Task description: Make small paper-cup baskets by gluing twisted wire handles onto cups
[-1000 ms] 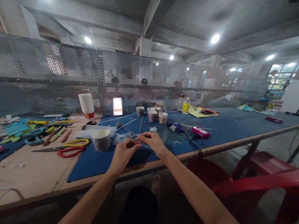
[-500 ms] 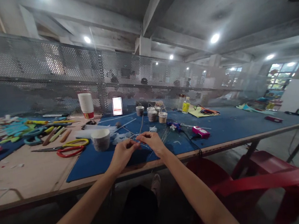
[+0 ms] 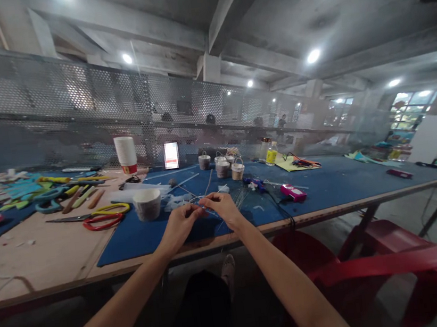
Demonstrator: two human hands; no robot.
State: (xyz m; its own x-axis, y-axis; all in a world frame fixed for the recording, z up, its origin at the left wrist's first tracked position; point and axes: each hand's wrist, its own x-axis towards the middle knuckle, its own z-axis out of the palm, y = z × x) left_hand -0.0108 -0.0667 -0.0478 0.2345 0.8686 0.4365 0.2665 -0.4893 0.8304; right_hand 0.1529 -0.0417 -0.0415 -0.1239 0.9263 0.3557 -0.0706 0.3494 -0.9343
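My left hand [image 3: 183,219] and my right hand [image 3: 220,207] meet over the front of the blue mat [image 3: 133,247], fingertips pinched close together. Between them is a thin brown twisted strand [image 3: 208,180], whose ends stick up beyond my fingers; the pinched part is hidden, and I cannot make out whether it is cord or wire. Left of my left hand stands a grey-wrapped paper cup [image 3: 148,205]. Fine clear strands [image 3: 239,201] lie to the right of my right hand. Farther back are several small buckets [image 3: 222,168] with thin looped handles.
Scissors [image 3: 102,217] with red and yellow handles lie at left, near stacked paper cups [image 3: 125,151]. A blue glue gun [image 3: 256,184], its cable and a pink box [image 3: 293,192] lie at right. A lit phone [image 3: 171,155] leans behind. Red chairs [image 3: 401,263] stand at the table's right front.
My hands stay pinched together in almost the same spot. The thin strand above them has tilted slightly to the right; the other things have not moved.
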